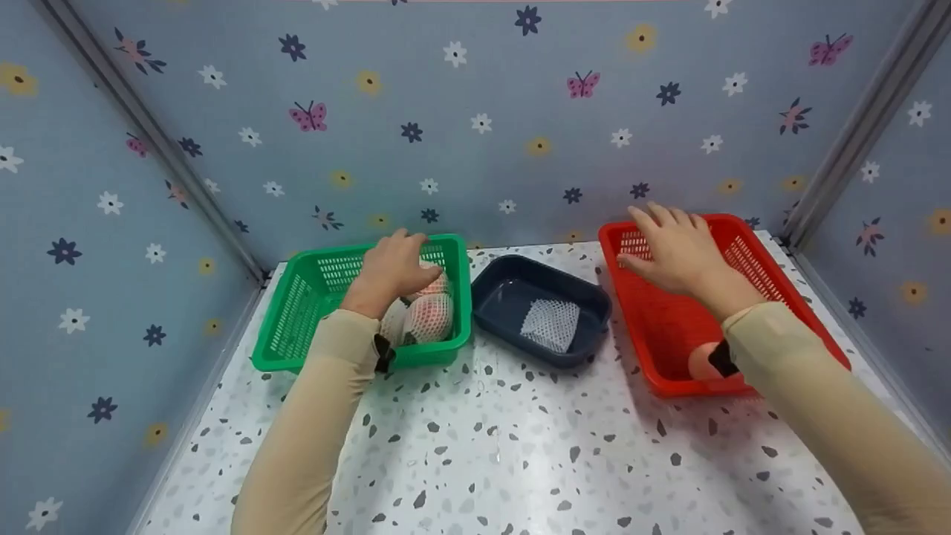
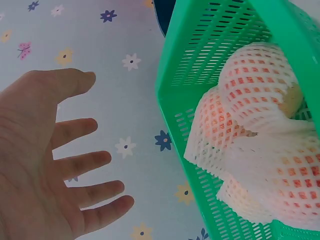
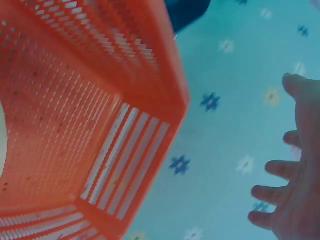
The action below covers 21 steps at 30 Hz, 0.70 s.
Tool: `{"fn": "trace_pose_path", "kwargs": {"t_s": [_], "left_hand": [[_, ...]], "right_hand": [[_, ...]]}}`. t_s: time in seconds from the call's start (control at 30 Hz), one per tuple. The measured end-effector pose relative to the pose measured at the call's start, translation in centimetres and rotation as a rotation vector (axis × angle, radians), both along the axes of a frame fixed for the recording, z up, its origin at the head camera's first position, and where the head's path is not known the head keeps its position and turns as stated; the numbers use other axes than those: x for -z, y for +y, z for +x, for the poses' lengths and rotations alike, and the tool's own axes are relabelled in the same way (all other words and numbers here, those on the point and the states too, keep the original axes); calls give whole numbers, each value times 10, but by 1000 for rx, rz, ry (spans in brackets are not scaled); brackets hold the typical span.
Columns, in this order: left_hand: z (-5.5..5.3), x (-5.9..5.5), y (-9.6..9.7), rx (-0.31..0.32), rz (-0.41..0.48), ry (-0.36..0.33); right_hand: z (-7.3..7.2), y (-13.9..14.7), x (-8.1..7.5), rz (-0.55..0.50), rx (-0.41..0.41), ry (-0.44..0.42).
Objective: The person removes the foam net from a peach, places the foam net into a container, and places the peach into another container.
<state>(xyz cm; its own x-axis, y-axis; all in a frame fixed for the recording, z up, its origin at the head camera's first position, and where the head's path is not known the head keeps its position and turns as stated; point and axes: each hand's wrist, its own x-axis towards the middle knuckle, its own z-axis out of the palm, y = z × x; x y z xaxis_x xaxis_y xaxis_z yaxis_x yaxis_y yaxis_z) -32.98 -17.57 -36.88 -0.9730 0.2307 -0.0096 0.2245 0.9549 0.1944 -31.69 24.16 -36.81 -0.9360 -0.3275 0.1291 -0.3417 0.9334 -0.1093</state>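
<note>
My left hand point(image 1: 394, 269) hovers over the green basket point(image 1: 301, 364), its fingers spread and holding nothing in the left wrist view. Several round reddish fruits point(image 2: 257, 80) wrapped in white foam nets lie together at the right side of that basket. Over the far part of the red basket point(image 1: 628, 327) is my right hand point(image 1: 680, 256), fingers apart and nothing in its grasp. A pinkish-orange round fruit point(image 1: 704, 362) without a net sits at the near end of the red basket, partly covered by my right wrist.
Between the two baskets stands a dark blue tub point(image 1: 498, 297) with an empty white foam net point(image 1: 551, 325) inside. All three containers rest on a speckled white table point(image 1: 475, 446). Flower-patterned panels point(image 1: 475, 163) rise behind them and on both sides.
</note>
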Motion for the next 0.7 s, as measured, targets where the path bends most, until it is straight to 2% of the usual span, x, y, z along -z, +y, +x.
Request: {"fn": "trace_pose_path", "kwargs": {"t_s": [0.2,0.43,0.7], "left_hand": [[7,10,-5,18,-11,-35],[8,25,-2,39,0,-72],[7,45,4,1,2,-153]], "right_hand": [[27,-26,-1,26,-58,69],[57,-43,-6,51,-110,117],[85,-47,-3,59,-169,112]]}}
